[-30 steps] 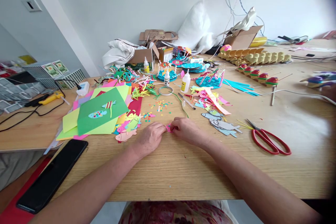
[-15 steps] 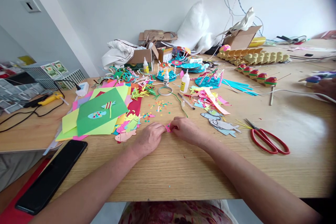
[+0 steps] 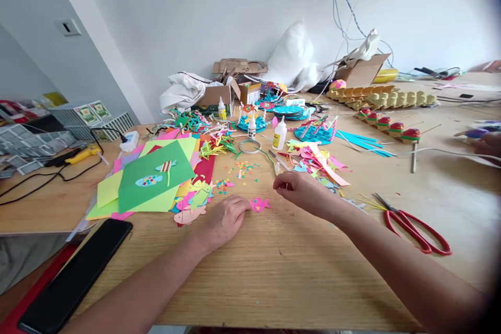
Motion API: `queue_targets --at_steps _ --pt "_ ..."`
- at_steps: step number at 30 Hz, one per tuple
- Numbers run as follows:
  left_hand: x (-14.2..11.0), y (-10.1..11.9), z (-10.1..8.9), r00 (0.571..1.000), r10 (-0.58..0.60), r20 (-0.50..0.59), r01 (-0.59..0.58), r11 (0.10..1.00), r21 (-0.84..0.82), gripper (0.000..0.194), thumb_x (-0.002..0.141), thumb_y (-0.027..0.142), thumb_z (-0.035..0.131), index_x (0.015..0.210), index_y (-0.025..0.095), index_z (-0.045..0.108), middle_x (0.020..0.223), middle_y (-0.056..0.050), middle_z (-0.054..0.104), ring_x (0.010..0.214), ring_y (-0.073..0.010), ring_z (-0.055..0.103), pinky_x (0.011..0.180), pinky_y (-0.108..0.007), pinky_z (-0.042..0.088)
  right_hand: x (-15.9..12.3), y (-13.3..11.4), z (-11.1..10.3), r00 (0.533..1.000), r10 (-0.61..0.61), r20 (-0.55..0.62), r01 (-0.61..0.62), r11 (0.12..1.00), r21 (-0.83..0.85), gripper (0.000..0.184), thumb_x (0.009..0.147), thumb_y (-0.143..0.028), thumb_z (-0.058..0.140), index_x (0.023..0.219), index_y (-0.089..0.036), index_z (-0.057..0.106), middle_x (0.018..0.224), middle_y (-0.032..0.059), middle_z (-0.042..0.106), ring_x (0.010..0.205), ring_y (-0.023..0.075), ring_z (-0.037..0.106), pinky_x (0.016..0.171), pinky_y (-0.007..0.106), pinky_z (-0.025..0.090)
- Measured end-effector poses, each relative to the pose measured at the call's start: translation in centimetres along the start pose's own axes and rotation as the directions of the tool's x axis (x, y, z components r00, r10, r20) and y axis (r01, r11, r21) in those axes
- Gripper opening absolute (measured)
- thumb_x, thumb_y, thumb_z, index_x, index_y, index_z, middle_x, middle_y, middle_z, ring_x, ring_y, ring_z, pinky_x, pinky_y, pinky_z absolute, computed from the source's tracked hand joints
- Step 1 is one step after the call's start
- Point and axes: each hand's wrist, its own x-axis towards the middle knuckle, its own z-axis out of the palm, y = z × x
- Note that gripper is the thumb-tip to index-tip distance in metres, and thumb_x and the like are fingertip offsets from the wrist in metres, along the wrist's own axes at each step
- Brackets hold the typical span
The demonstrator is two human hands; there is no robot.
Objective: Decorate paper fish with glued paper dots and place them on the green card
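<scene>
- In the head view, the pink paper fish [image 3: 260,204] lies on the bare front part of the counter [image 3: 235,282], between the two hands; a few small coloured marks show on it.
- Left hand [image 3: 229,216]: just left of the pink paper fish, fingers bent, their tips touching its left end; whether they pinch it or only press it down, I cannot tell.
- Right hand [image 3: 295,188]: right of the pink paper fish and a little beyond it, apart from it, fingers curled in; whether anything small sits between them, I cannot tell.
- Coloured paper dots [image 3: 246,168] are scattered beyond the pink paper fish; further past it stand a white glue bottle [image 3: 279,134] with a yellow label and a smaller bottle [image 3: 252,128], near a ring [image 3: 250,146].
- Left of the pink paper fish: cut-out fish [image 3: 199,195], then a green sheet [image 3: 156,177] atop other coloured paper, bearing two decorated fish.
- Right of and beyond the pink paper fish: a heap of paper scraps [image 3: 313,159].
- Well right of the pink paper fish: red-handled scissors [image 3: 418,229]; further right, at the picture's edge, another person's hand [image 3: 487,143].
- Well left of the pink paper fish and nearer the wearer: a black phone [image 3: 76,274].
</scene>
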Motion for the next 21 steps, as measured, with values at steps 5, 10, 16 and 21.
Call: queue_targets --at_steps 5,10,16,21 --pt "0.3 0.1 -0.6 0.996 -0.056 -0.074 0.051 0.997 -0.061 0.026 0.074 0.0 0.042 0.086 0.017 0.059 0.084 -0.002 0.062 0.081 -0.0122 0.056 0.073 -0.025 0.046 0.8 0.3 0.3 0.997 0.022 0.069 -0.021 1.0 -0.017 0.017 0.068 -0.014 0.045 0.071 -0.019 0.061 0.067 0.0002 0.063 0.06 0.0108 0.053 0.052 0.02 0.034" --pt "1.2 -1.1 -2.7 0.979 -0.141 -0.145 0.144 0.99 0.005 0.017 0.074 0.006 0.048 0.082 0.017 0.059 0.079 -0.001 0.061 0.074 -0.0113 0.056 0.067 -0.022 0.044 0.8 0.2 0.7 0.993 -0.028 0.111 0.035 0.997 -0.062 0.018 0.068 -0.013 0.044 0.069 -0.02 0.06 0.066 0.0006 0.063 0.059 0.0112 0.052 0.05 0.02 0.031" --pt "4.4 -4.3 -5.7 0.969 -0.246 -0.027 0.247 0.95 0.19 0.013 0.073 0.012 0.048 0.077 0.017 0.059 0.073 0.001 0.061 0.065 -0.0101 0.054 0.059 -0.02 0.04 -0.5 -0.9 2.0 0.986 -0.119 0.116 0.125 0.991 -0.042 0.02 0.075 -0.013 0.039 0.071 -0.019 0.058 0.07 0.002 0.061 0.062 0.0112 0.053 0.052 0.021 0.032" --pt "7.7 -7.3 -5.9 0.938 -0.328 0.111 0.291 0.92 0.261 0.016 0.069 0.009 0.047 0.074 0.015 0.061 0.069 0.001 0.061 0.064 -0.0103 0.054 0.056 -0.018 0.037 -1.8 -0.9 3.4 0.978 -0.191 0.079 0.193 0.981 -0.024 0.021 0.081 -0.016 0.035 0.076 -0.018 0.055 0.075 0.0028 0.06 0.065 0.0119 0.054 0.057 0.022 0.034"
